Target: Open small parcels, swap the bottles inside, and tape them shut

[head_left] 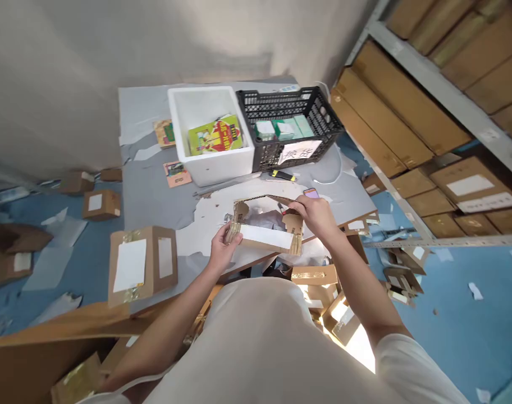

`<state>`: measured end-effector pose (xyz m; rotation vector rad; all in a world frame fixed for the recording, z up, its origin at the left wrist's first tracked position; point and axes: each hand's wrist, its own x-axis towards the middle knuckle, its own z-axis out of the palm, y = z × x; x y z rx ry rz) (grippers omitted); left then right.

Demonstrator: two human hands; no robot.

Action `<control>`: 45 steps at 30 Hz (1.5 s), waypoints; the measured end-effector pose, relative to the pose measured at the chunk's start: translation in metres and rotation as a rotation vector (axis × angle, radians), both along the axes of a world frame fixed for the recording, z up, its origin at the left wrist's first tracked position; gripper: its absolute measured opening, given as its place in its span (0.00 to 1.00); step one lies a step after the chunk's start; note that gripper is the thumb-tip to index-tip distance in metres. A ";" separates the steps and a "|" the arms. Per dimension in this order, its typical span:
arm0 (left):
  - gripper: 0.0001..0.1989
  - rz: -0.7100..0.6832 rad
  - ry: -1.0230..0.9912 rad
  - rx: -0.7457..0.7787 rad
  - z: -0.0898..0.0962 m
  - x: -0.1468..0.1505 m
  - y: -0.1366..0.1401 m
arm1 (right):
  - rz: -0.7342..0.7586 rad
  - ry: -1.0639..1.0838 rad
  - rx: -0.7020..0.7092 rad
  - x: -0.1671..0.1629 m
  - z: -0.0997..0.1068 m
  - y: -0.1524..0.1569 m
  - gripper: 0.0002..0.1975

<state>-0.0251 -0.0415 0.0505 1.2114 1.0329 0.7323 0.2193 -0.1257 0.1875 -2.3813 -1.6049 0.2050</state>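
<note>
Over the desk point(149, 193), the left hand point(223, 247) and right hand point(317, 215) grip an open cardboard box point(266, 238) with their fingers point(237, 238).

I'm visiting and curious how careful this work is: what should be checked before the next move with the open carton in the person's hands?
1. Left hand holding the carton at its left end: ok.
2. Right hand gripping the carton's upper right edge: ok.
3. Yellow-and-black cutter laid down, out of both hands: ok.
4. Cutter blade safely retracted: cannot tell, too small.
5. Carton's contents identified: cannot tell, partly hidden.
6. Table tidy: not ok, paper scraps lie on it.
</note>
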 end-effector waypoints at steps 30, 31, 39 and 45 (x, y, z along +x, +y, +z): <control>0.33 -1.417 0.295 -0.579 -0.048 0.213 -0.209 | -1.675 0.271 0.666 -0.075 -0.186 -0.427 0.24; 0.33 -1.397 0.274 -0.603 -0.048 0.214 -0.200 | -1.673 0.268 0.682 -0.068 -0.191 -0.427 0.26; 0.29 -0.775 0.418 0.032 -0.051 0.144 -0.057 | -1.282 0.651 0.654 0.029 -0.224 -0.317 0.25; 0.59 -0.116 1.115 0.171 -0.049 0.045 0.006 | -0.485 0.660 0.197 0.076 -0.220 -0.130 0.30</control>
